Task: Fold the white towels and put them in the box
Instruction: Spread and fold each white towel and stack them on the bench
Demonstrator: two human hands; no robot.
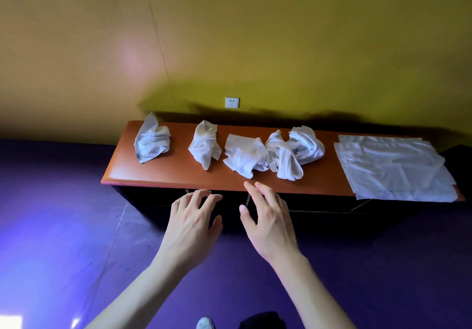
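Head view: four crumpled white towels (245, 153) sit along the orange surface (163, 175); flat ones (390, 165) overhang its right end. Left hand (194, 222) and right hand (270, 222) hover at the near edge, fingers spread (holding nothing), bare strip ahead.

We saw four crumpled white towels (246, 153) in a row beyond our fingertips: one (152, 142) far off to the left, one (205, 144) just past the left fingers, and two touching beyond the right fingers. A flat stack (393, 166) lay well to the right.
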